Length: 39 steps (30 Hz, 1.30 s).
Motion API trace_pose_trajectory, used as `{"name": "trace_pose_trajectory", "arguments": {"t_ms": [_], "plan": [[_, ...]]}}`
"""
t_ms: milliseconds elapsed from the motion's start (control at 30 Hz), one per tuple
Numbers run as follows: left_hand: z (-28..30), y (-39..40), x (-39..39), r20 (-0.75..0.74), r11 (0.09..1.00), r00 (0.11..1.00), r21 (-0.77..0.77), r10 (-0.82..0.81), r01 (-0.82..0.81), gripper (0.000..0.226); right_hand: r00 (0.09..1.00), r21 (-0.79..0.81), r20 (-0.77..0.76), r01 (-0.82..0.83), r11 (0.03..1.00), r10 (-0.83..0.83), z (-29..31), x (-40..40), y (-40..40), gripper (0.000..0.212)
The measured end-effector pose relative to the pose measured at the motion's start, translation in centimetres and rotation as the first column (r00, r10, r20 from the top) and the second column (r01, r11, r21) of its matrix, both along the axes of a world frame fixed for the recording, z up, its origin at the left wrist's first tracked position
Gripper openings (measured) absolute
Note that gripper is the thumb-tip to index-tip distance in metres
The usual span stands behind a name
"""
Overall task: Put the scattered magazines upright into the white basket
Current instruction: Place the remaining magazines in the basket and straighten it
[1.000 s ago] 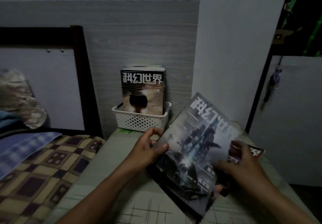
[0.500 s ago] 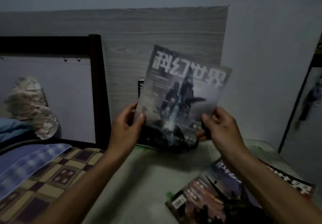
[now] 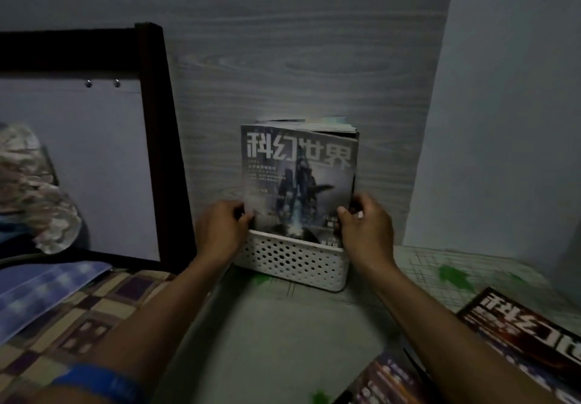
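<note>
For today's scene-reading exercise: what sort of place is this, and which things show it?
Probably a bedroom: a dark bed frame with a patterned bed cover stands beside a small table against the wall, holding a white basket of magazines.

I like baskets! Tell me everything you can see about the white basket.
The white basket is a low plastic box with rows of small round holes in its front wall. It sits upright on the pale surface against the wood-grain wall. Magazines stand in it; the front magazine is held by the left hand and right hand, which overlap its corners.
</note>
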<state>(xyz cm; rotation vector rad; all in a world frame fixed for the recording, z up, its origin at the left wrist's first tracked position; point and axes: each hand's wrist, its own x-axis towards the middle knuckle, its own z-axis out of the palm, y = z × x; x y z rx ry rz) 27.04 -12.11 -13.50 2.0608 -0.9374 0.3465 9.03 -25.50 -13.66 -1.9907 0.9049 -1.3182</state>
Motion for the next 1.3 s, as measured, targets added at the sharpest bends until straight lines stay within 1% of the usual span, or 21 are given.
{"name": "trace_pose_trajectory", "arguments": {"t_ms": [133,233,300,333,433,500,600,667,700,767,833,900,967,1000,1033,1067,1100,1167,1233,1267,1300], "plan": [[0.8,-0.1,-0.5,-0.184,1.000,0.983,-0.015,0.012,-0.015,0.035,0.998,0.126,-0.029,0.052,0.991,-0.049,0.9,-0.2,-0.4,0.036],[0.6,0.6,-3.1,-0.311,0.989,0.944,-0.123,-0.113,0.078,0.047,0.990,0.318,0.030,-0.140,0.938,0.138,1.6,-2.6,0.1,0.024],[-0.9,1.6,-6.1,-0.208,0.983,0.967,-0.132,-0.150,0.124,0.042,0.972,0.275,-0.063,-0.202,0.940,0.227,1.4,-5.6,1.1,0.020],[-1.9,2.2,-8.1,-0.155,0.979,0.969,-0.094,-0.194,0.181,0.034,0.950,0.214,-0.193,-0.204,0.955,0.246,1.1,-7.7,1.7,0.021],[-4.1,4.1,-13.9,-0.161,0.894,0.902,0.143,-0.402,0.424,0.014,0.741,0.089,-0.614,-0.278,0.956,0.273,0.3,-14.2,3.8,0.015],[-4.4,5.1,-16.8,-0.235,0.786,0.842,0.304,-0.485,0.538,0.025,0.600,0.002,-0.783,-0.263,0.965,0.165,0.5,-18.7,5.0,0.012],[-3.9,5.8,-20.2,-0.155,0.670,0.859,0.564,-0.487,0.482,0.045,0.378,-0.157,-0.919,-0.094,0.983,-0.110,1.2,-25.1,6.0,0.029],[-3.7,5.7,-21.6,-0.166,0.680,0.894,0.596,-0.416,0.427,0.045,0.258,-0.053,-0.965,-0.066,0.996,-0.034,0.6,-28.0,6.7,0.037],[-3.6,5.6,-22.1,-0.234,0.694,0.903,0.581,-0.360,0.426,0.046,0.255,0.017,-0.966,-0.068,0.998,0.034,0.1,-29.0,7.2,0.038],[-3.3,5.7,-22.8,-0.512,0.745,0.819,0.433,-0.259,0.507,0.042,0.310,0.026,-0.949,-0.084,0.996,0.051,-0.6,-30.0,8.2,0.035],[-3.2,6.1,-23.6,-0.724,0.784,0.630,0.205,-0.281,0.585,0.023,0.373,0.000,-0.927,-0.081,0.997,0.031,-1.2,-30.5,8.7,0.041],[-3.1,6.7,-24.7,-0.678,0.787,0.628,0.118,-0.382,0.606,0.005,0.431,-0.020,-0.902,-0.030,0.999,-0.005,-1.5,-31.0,9.4,0.044],[-2.8,7.6,-25.5,-0.547,0.795,0.671,0.017,-0.500,0.606,0.005,0.609,-0.088,-0.785,0.074,0.993,-0.115,-1.5,-31.1,10.1,0.045],[-2.5,8.1,-25.5,-0.515,0.782,0.639,-0.106,-0.571,0.614,0.005,0.720,-0.084,-0.677,0.130,0.988,-0.152,-1.5,-31.1,10.3,0.050],[-1.9,8.7,-25.3,-0.497,0.746,0.577,-0.261,-0.647,0.612,0.004,0.841,0.020,-0.525,0.163,0.986,-0.128,-1.0,-30.7,10.2,0.056],[-1.2,9.3,-24.9,-0.473,0.701,0.523,-0.392,-0.709,0.596,0.006,0.944,0.246,-0.326,0.130,0.960,-0.045,-0.1,-30.2,10.1,0.063],[-0.6,10.0,-24.3,-0.448,0.654,0.476,-0.500,-0.757,0.568,0.008,0.991,0.482,-0.113,-0.006,0.876,0.070,0.6,-29.4,10.0,0.065],[0.7,11.3,-22.9,-0.406,0.565,0.397,-0.648,-0.824,0.511,0.010,0.965,0.659,0.134,-0.255,0.707,0.224,2.1,-27.4,10.4,0.051],[1.6,12.5,-21.4,-0.381,0.509,0.342,-0.697,-0.859,0.505,0.019,0.925,0.629,0.221,-0.378,0.680,0.309,3.3,-24.9,11.5,0.016],[1.9,13.0,-20.8,-0.370,0.516,0.365,-0.683,-0.854,0.516,0.021,0.909,0.606,0.253,-0.415,0.678,0.330,3.7,-23.6,12.1,0.008],[2.0,13.4,-20.2,-0.347,0.548,0.438,-0.655,-0.829,0.520,0.021,0.909,0.584,0.257,-0.417,0.697,0.329,3.9,-22.5,12.6,0.014]]}}
